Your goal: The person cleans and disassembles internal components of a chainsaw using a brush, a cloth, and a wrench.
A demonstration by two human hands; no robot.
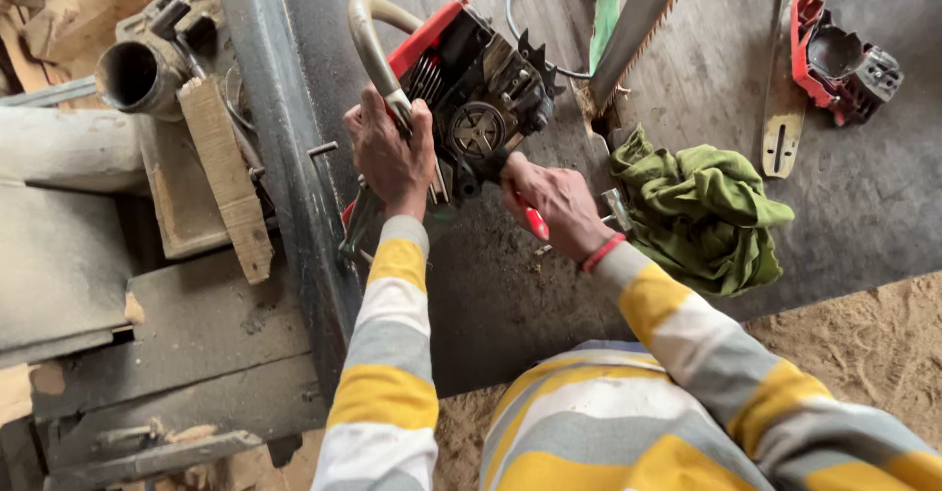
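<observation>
packages: none on the bench in front of me
labels: none I can make out, nothing stuck on the tool I'm gripping or the parts lying around it
signs: none on anything in my view
screens: none either

The person wears a long-sleeved shirt (628, 422) striped yellow, grey and white — and a red band (602, 253) at the right wrist.
</observation>
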